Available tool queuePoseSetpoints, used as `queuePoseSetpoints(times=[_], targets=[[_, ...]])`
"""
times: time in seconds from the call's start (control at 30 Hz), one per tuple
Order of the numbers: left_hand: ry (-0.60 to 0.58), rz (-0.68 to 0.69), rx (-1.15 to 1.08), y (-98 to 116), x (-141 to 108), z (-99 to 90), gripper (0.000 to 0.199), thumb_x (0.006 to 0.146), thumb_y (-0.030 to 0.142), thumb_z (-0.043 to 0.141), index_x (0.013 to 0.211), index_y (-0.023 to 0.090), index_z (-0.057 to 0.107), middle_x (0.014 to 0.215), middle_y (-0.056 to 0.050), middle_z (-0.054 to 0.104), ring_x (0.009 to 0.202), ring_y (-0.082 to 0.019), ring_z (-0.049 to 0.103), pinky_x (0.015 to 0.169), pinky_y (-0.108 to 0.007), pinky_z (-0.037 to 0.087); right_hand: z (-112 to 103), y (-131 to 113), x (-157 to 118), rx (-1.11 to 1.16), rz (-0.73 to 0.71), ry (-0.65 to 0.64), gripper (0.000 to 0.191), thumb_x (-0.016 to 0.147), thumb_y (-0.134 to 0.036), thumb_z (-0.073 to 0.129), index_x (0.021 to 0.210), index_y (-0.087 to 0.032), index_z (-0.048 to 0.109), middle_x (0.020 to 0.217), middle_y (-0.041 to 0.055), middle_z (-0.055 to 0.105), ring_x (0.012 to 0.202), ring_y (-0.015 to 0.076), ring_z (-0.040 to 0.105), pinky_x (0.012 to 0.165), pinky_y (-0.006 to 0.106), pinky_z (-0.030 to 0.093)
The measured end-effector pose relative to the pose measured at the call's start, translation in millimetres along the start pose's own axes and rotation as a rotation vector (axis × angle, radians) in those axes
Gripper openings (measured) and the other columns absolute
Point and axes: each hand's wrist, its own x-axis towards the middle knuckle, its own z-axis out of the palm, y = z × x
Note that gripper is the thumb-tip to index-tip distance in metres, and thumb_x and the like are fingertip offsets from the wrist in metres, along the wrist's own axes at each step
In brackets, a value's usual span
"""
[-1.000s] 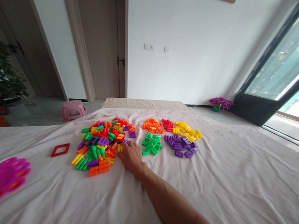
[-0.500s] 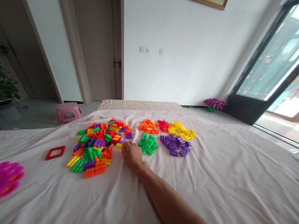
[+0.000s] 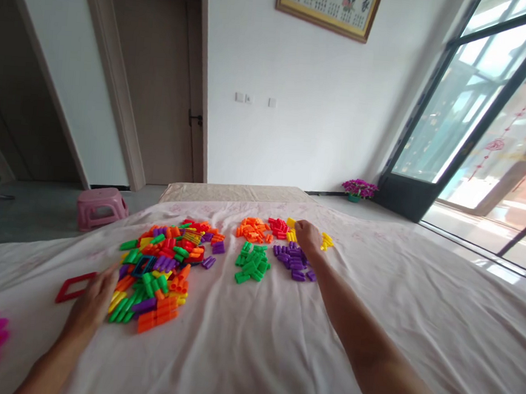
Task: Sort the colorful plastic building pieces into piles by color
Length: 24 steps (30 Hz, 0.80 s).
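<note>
The left hand (image 3: 95,298) has arrived, mixed heap (image 3: 162,265) just right of its fingers, grip unclear. Farther off, the right hand (image 3: 309,238), fingers pinching a yellow piece (image 3: 291,222), has reached the yellow pile (image 3: 327,242): colour meets colour.

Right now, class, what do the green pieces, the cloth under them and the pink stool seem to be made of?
Green pieces: probably plastic, fairly glossy, judging by bright, even color and highlights.
Cloth: matte fabric, shown by its soft creases; the fiber cannot be told.
Pink stool: likely molded plastic, smooth-looking; top and legs share one even color.
</note>
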Motion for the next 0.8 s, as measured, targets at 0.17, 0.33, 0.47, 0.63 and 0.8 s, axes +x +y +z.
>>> queuePoseSetpoints(times=[0.17,0.33,0.47,0.63,0.8], targets=[[-0.128,-0.026,-0.123,4,21,15.2,0.068,0.096,0.056,0.028,0.149,0.019,0.05,0.156,-0.011,0.051,0.145,-0.024,0.045,0.123,-0.039,0.032,2,11,14,0.04,0.044,0.064,0.045,0.098,-0.027,0.041,0.136,-0.021,0.064,0.133,0.013,0.067,0.119,0.0268,0.064,0.093,0.035,0.047],[-0.153,-0.065,-0.069,7,34,19.1,0.073,0.094,0.058,0.034,0.152,0.016,0.047,0.16,-0.013,0.045,0.147,-0.029,0.042,0.123,-0.044,0.031,47,-38,-41,0.226,-0.363,-0.13,0.032,0.094,-0.022,0.054,0.119,-0.021,0.074,0.118,0.0048,0.075,0.108,0.0197,0.068,0.092,0.027,0.049],[-0.164,-0.035,-0.055,4,31,18.3,0.072,0.095,0.059,0.034,0.152,0.017,0.047,0.158,-0.012,0.047,0.146,-0.027,0.043,0.122,-0.04,0.032,77,-87,-104,0.252,-0.703,-0.336,0.029,0.092,-0.018,0.057,0.113,-0.022,0.076,0.113,0.0036,0.076,0.101,0.018,0.07,0.089,0.025,0.049],[-0.154,0.002,-0.041,2,30,17.8,0.07,0.095,0.056,0.036,0.151,0.016,0.047,0.157,-0.012,0.05,0.144,-0.026,0.046,0.121,-0.038,0.034,99,-128,-152,0.084,-0.83,-0.325,0.036,0.096,-0.034,0.06,0.131,-0.025,0.066,0.125,0.007,0.07,0.115,0.023,0.063,0.095,0.032,0.048],[-0.14,-0.003,-0.021,2,35,16.0,0.064,0.095,0.052,0.037,0.148,0.018,0.051,0.151,-0.013,0.055,0.138,-0.027,0.052,0.117,-0.04,0.039,121,-142,-160,-0.046,-0.789,-0.26,0.03,0.096,-0.04,0.062,0.12,-0.025,0.068,0.118,0.0077,0.069,0.115,0.0251,0.059,0.096,0.036,0.046]])
